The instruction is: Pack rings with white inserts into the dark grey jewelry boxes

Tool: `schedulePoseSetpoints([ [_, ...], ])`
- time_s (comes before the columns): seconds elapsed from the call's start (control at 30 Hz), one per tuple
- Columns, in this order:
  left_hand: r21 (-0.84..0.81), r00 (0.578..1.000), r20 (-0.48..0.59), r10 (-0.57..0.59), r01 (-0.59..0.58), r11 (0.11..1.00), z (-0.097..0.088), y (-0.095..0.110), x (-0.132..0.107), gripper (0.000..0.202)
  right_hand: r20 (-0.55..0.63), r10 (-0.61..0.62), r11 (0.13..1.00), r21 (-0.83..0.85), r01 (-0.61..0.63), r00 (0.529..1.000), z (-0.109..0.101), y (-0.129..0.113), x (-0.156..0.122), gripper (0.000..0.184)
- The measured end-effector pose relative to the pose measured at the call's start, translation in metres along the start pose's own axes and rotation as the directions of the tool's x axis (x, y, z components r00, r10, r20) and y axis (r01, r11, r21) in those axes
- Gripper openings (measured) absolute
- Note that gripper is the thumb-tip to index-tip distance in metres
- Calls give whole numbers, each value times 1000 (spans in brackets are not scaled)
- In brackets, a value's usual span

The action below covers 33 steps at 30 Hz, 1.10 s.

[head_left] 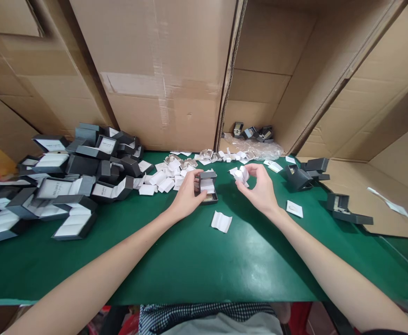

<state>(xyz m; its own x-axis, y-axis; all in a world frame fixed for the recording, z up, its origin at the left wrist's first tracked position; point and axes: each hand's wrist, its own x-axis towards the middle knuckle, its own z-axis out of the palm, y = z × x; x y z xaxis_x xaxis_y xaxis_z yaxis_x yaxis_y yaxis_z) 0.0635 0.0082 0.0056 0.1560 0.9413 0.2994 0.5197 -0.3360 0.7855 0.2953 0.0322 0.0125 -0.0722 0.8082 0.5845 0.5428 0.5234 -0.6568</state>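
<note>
My left hand (189, 193) is closed around the left side of a small dark jewelry box (208, 184), whose lid stands up. White lining shows inside the lid, and the box rests on the green table. To the right, my right hand (260, 188) pinches a white padded insert (241, 175) between thumb and fingers, just above the table. A creased white paper piece (221, 222) lies in front of the box. Beside my left hand spreads a heap of white inserts and paper pieces (165, 179).
Many open dark boxes (81, 170) are piled on the left. More open boxes (298, 177) stand at the right, with another box (347, 209) near the cardboard edge. A white card (295, 209) lies by my right wrist. Large cardboard cartons (169, 70) wall the back.
</note>
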Motion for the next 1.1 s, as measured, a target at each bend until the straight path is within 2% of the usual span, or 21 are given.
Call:
schedulePoseSetpoints([
  [0.07, -51, 999, -12, -37, 36, 998, -1, -2, 1, 47, 12, -113, 992, -53, 113, 994, 0, -1, -1, 38],
  [0.17, -105, 999, -21, -41, 39, 994, 0, -5, 3, 44, 122, -195, 980, -9, 197, 973, 2, -7, -4, 34],
  [0.3, -106, 999, 3, 44, -43, 993, 2, -5, 2, 43, 307, -329, 943, 58, 327, 893, 7, -14, -10, 27],
  [0.4, -97, 995, 30, 98, -95, 991, 2, -3, 1, 42, 378, -398, 913, 72, 402, 836, 8, -15, -12, 27],
  [0.57, -81, 988, 63, 141, -135, 987, 1, -5, 2, 42, 394, -410, 870, -103, 482, 823, 7, -16, -11, 20],
  [0.77, -92, 986, 84, 148, -140, 986, 3, -7, 1, 44, 438, -441, 870, -7, 494, 783, 7, -15, -10, 20],
  [1.1, -74, 982, 64, 180, -176, 982, 4, -5, 0, 43, 453, -439, 870, 1, 492, 776, 7, -17, -11, 20],
])
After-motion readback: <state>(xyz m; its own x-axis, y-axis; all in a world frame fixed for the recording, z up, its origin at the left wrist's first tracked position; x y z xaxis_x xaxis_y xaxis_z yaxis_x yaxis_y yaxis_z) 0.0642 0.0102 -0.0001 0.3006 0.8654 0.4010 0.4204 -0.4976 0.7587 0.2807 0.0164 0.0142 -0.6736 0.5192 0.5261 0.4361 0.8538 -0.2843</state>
